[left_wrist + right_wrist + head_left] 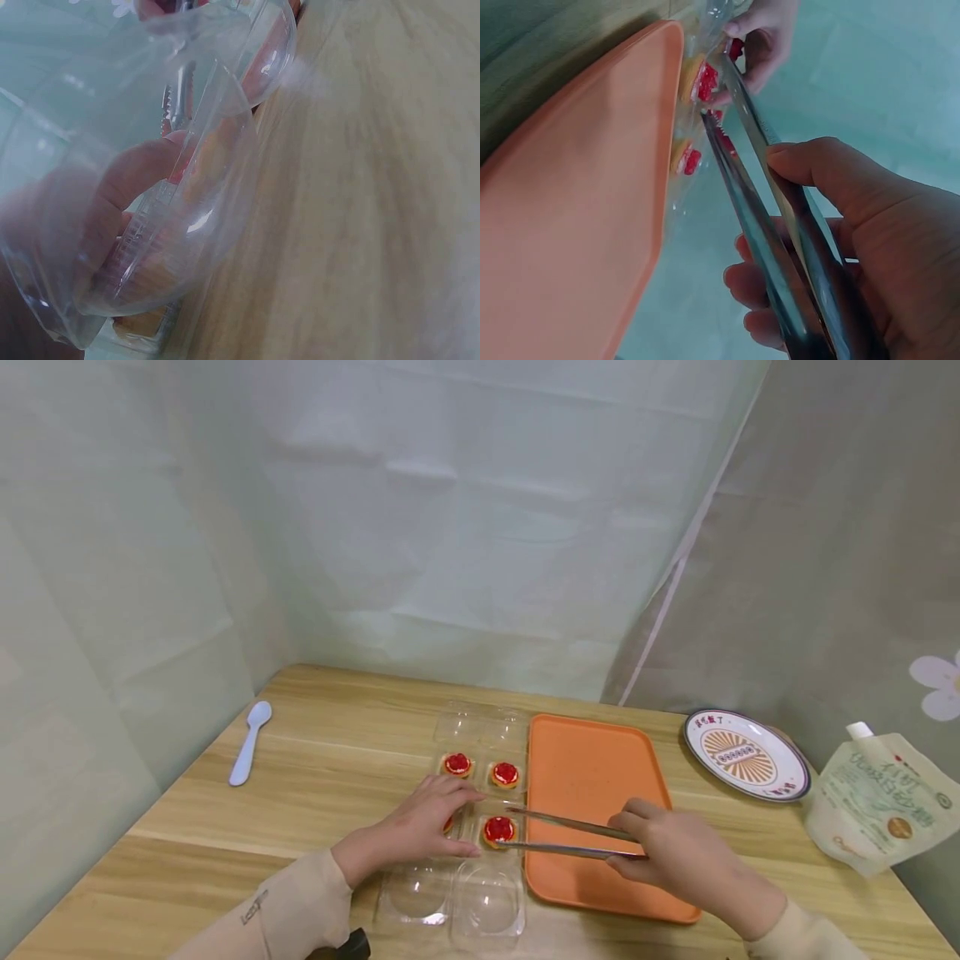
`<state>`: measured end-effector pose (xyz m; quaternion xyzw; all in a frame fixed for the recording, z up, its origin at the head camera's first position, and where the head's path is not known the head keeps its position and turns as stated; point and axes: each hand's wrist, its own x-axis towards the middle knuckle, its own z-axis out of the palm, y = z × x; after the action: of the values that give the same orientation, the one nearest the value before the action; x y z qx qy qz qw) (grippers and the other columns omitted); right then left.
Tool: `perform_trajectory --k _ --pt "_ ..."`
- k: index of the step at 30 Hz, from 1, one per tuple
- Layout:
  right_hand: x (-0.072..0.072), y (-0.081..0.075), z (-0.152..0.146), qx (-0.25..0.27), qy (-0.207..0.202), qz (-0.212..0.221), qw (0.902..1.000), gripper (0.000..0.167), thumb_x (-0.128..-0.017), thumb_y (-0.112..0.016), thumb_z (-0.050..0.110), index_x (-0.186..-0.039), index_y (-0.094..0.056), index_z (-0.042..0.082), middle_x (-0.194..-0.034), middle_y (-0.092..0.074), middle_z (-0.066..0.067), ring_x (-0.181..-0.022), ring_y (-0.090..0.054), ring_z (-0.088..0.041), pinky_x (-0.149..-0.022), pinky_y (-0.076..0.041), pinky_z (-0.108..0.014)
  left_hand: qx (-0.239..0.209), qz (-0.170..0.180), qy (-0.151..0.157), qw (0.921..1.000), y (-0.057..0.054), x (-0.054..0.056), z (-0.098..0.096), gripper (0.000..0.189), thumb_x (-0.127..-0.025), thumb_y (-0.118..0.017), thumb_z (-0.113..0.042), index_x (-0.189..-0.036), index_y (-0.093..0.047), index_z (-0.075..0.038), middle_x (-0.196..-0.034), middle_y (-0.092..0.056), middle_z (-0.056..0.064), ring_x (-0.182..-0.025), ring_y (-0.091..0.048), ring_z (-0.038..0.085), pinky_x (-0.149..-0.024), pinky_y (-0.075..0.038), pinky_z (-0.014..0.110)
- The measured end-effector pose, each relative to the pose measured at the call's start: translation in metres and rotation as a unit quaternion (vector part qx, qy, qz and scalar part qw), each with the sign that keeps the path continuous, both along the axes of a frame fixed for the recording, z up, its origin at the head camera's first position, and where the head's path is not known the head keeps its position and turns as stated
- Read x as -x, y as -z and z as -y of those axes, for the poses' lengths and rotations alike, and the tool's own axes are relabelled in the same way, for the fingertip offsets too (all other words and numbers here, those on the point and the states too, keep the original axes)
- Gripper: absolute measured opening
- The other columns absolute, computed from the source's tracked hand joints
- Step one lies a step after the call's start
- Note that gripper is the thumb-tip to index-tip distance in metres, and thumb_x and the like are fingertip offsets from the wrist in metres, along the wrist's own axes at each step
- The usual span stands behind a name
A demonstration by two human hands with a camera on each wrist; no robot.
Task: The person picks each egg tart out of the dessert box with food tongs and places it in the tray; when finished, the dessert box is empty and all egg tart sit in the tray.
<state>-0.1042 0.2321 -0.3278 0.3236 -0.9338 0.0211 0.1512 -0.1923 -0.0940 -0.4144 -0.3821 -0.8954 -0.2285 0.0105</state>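
Note:
My right hand [682,856] holds metal tongs [577,850], thumb on one arm and fingers along the other. The tongs' arms are spread. One tip is at the edge of a small tart [498,831] with a red topping; the other points past its far side. That tart sits in a clear plastic container [487,902] whose lid lies folded toward me. My left hand [416,818] is over the container's left side with fingers loosely bent, thumb apart, partly covering another tart [448,824]. Its fingers show through clear plastic in the left wrist view.
Behind, two more red-topped tarts [506,774] sit in clear compartments with a raised lid [480,724]. An orange tray [592,768] lies right beside the containers. Farther right are a patterned plate [746,756] and a spouted pouch [877,802]. A pale spoon [250,743] lies at left.

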Motion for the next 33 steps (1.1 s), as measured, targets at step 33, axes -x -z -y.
perform_trajectory --k 33 --pt "0.016 -0.022 0.025 -0.077 -0.005 0.052 0.9957 0.021 -0.076 -0.078 0.032 -0.079 -0.066 0.015 -0.069 -0.047 0.01 -0.049 -0.034 0.004 -0.042 -0.031 -0.014 0.003 0.007 -0.002 1.0 0.0 0.0 -0.001 0.072 -0.074 -0.077 -0.048 -0.132 -0.055 -0.011 -0.135 -0.055 0.008 -0.131 -0.044 0.029 -0.115 -0.028 0.051"
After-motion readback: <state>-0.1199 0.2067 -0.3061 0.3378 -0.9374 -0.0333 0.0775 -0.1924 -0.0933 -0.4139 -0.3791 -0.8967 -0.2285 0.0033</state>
